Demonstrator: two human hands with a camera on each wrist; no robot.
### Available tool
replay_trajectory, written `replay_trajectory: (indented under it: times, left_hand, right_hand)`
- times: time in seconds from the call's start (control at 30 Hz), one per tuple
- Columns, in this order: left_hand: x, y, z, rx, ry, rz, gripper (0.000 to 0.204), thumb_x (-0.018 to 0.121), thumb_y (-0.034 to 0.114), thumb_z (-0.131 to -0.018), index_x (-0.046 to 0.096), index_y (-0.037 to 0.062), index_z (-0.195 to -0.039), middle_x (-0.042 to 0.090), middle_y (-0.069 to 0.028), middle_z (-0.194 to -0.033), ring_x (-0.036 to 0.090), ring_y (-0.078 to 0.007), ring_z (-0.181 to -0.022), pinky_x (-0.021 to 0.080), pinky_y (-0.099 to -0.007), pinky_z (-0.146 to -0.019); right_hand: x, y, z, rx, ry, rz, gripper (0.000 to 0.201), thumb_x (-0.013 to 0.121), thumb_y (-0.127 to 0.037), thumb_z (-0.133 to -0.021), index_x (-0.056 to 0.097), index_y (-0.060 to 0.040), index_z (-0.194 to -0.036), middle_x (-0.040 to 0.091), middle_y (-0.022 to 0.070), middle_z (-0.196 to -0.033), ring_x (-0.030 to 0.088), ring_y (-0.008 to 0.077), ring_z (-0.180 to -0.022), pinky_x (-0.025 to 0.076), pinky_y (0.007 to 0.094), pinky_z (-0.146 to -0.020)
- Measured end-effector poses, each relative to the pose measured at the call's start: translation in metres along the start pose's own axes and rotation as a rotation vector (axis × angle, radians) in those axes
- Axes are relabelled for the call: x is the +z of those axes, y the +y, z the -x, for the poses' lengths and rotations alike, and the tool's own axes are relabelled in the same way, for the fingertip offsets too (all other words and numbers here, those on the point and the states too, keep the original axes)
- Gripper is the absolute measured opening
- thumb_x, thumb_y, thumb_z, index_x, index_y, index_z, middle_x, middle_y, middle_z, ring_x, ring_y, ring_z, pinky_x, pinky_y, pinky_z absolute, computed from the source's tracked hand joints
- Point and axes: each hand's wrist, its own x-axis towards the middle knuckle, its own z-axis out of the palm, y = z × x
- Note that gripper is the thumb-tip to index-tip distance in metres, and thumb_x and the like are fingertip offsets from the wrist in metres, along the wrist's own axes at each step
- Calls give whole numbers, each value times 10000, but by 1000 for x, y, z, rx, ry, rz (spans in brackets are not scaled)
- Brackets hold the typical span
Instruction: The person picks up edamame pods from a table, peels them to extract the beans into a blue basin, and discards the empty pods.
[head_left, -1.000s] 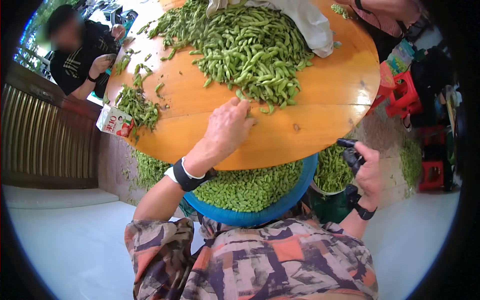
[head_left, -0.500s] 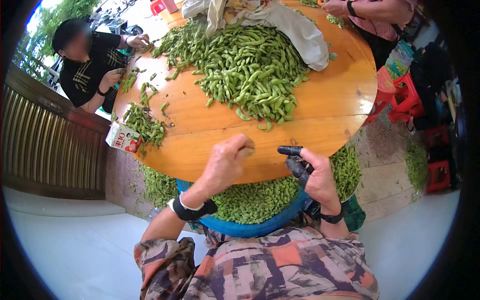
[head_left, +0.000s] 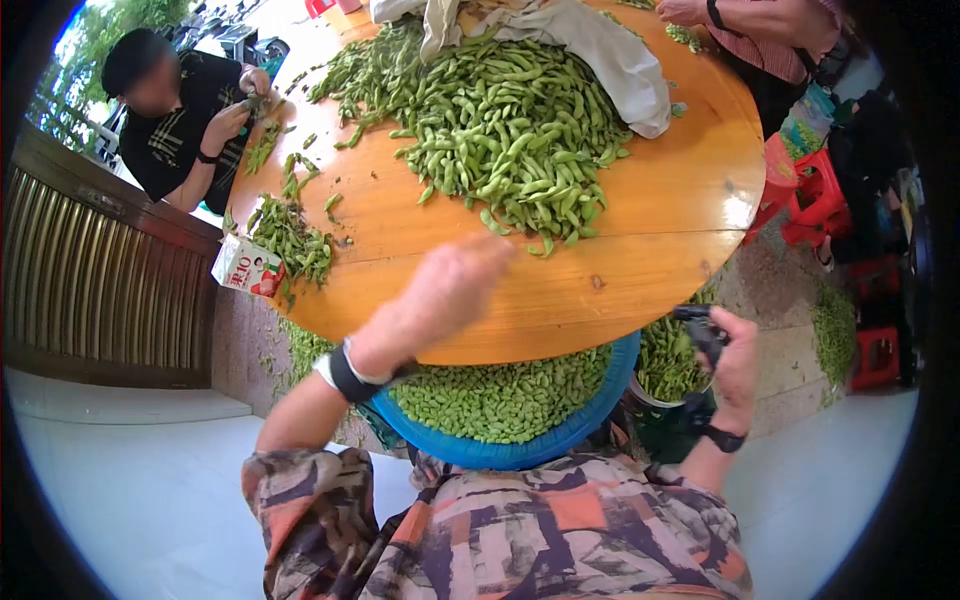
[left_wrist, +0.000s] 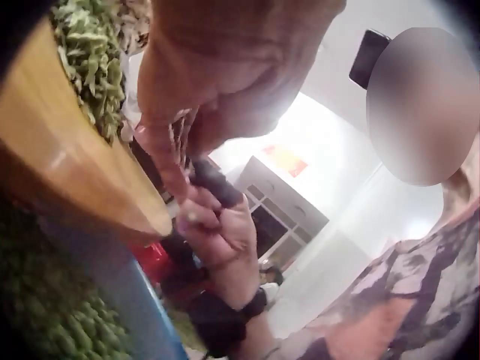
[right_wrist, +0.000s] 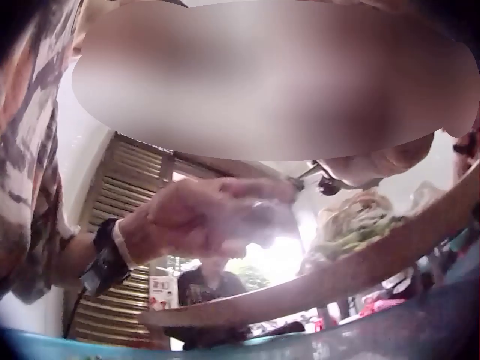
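Observation:
My left hand (head_left: 440, 295), blurred, reaches over the round wooden table (head_left: 660, 275), its fingers extended close to the near edge of a big heap of green soybean pods (head_left: 510, 130). No held thing shows in it. My right hand (head_left: 737, 365) is off the table's right edge, beside a white-rimmed bucket of green pods (head_left: 672, 365). Black covers sit on its thumb and a finger, and its fingers are loosely bent with nothing visible between them. Below the table's near edge, a blue tub (head_left: 505, 456) holds shelled green beans (head_left: 500, 405).
A white cloth (head_left: 635, 85) lies over the heap's far side. Smaller pod clumps and a printed carton (head_left: 247, 270) lie at the table's left. One person (head_left: 180, 130) sits at the left; another person's arm (head_left: 775, 25) shows top right. Red stools (head_left: 815, 200) stand beyond the right edge.
Half a second ago both hands were near each other over the table's near edge. Since then the left hand has moved forward toward the heap, the right hand outward to the right by the bucket.

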Motion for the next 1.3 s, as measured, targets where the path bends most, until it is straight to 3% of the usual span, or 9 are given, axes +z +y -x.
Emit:
replay_trajectory:
  times: [0.07, 0.17, 0.3, 0.37, 0.57, 0.63, 0.83, 1.07, 1.3]
  left_hand:
    - [-25, -21, -14, -180, -123, -58, 263, 580, -8, -822, 634, 14, -1078, 659, -151, -938, 655, -347, -754, 540, -395, -690]
    - [-29, -40, -23, -223, 15, 68, 264, 602, 5, -815, 653, 14, -1074, 642, -149, -898, 640, -352, -759, 530, -395, -692]
    - [-13, -37, -31, -141, -39, -10, 261, 609, 20, -809, 662, 23, -1065, 607, -143, -980, 623, -348, -858, 511, -401, -738]
    - [-8, -40, -31, -126, -31, -85, 244, 605, 21, -809, 661, 25, -1046, 593, -138, -1013, 617, -342, -888, 504, -403, -753]
    - [-15, -26, -16, -235, -26, -132, 128, 622, 35, -814, 639, 13, -939, 610, -141, -985, 629, -286, -833, 499, -361, -691]
    - [-21, -6, -11, -385, 31, 181, 84, 642, 38, -832, 629, 8, -910, 645, -123, -821, 620, -200, -689, 486, -315, -615]
    - [-7, 44, -2, -319, 195, 465, 106, 680, -5, -811, 618, -6, -897, 608, -62, -652, 551, -91, -581, 443, -278, -540]
    - [1, 56, -8, -609, 33, 997, 63, 628, -7, -907, 606, -13, -966, 613, -25, -756, 567, -69, -641, 472, -230, -541]
    - [9, 55, -7, -648, 92, 1272, 161, 608, -52, -900, 550, -18, -1046, 609, -69, -845, 608, -105, -663, 483, -219, -523]
  right_hand:
    - [-40, 39, -6, -200, 147, 459, 215, 522, -16, -847, 679, 14, -990, 572, -9, -636, 434, 70, -568, 359, 244, -501]
    - [-77, 62, -2, -122, 333, 633, 254, 521, 35, -788, 653, 13, -1004, 541, -13, -662, 408, 84, -616, 370, 268, -554]
    - [-48, 36, -3, -100, 440, 470, 246, 499, 60, -789, 643, 7, -981, 531, -18, -688, 432, 81, -621, 387, 267, -566]
    - [-32, 28, -7, -283, 341, 296, 275, 470, 77, -808, 650, -10, -997, 553, -23, -728, 468, 76, -618, 401, 251, -557]
    - [41, -21, -2, -160, 4, 46, 247, 519, 61, -811, 663, -30, -991, 580, -23, -722, 535, 55, -631, 430, 214, -554]
    - [65, -30, 0, -182, -137, -6, 193, 554, -8, -865, 677, -33, -1011, 566, -32, -706, 524, 44, -615, 413, 199, -545]
    - [127, -56, -4, -171, -304, -260, 304, 600, -120, -940, 643, -73, -1237, 524, -93, -714, 420, -8, -561, 333, 172, -492]
    - [135, -50, -13, -62, -335, -566, 306, 574, -132, -955, 625, -48, -1244, 472, -101, -689, 409, -15, -565, 316, 159, -490]
    - [135, -46, -12, -115, -342, -709, 307, 577, -107, -943, 631, -53, -1240, 470, -96, -684, 406, -14, -559, 318, 162, -486]
